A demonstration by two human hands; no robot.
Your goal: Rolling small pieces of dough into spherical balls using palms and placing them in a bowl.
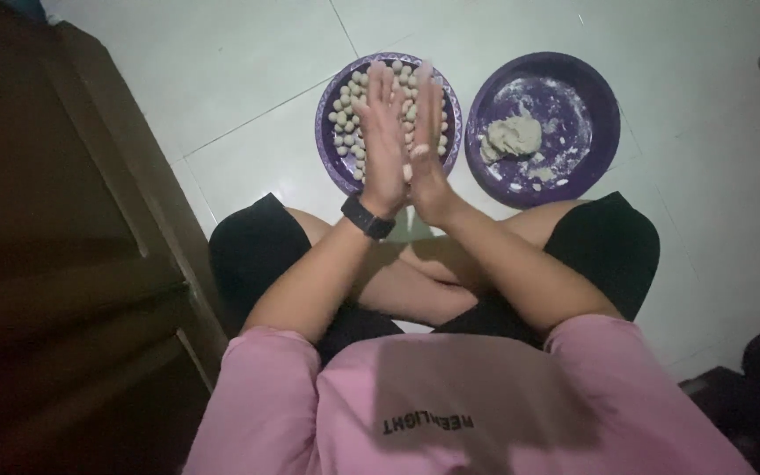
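Body: the person sits cross-legged on the tiled floor [222,79], in a pink shirt [450,396] and black shorts [252,251]; a dark wooden door [63,229] stands close on the left side.
Left hand: the left hand [384,132] is flat and upright, fingers straight and held together, with a black wristband [368,216] just below it.
Right hand: the right hand [428,141] is pressed palm to palm against the left one, fingers also straight and together.
Dough piece: I cannot tell if a piece of dough is between the palms; nothing of it shows at the edges.
Left plate: the purple plate of small dough balls [345,114] lies on the floor directly beyond the hands, balls packed close.
Right plate: the second purple plate [595,105] holds a lump of dough [514,136] and flour smears, just beside the first plate.
Risk: I judge that a ball between flat palms can slip out and roll on the floor, because the hands are above the gap before the plates; too much pressure can flatten it.
Risk two: the packed balls may stick together.
Hidden: the hands cover the middle of the left plate; the fingertips are blurred; the right corners are dark.
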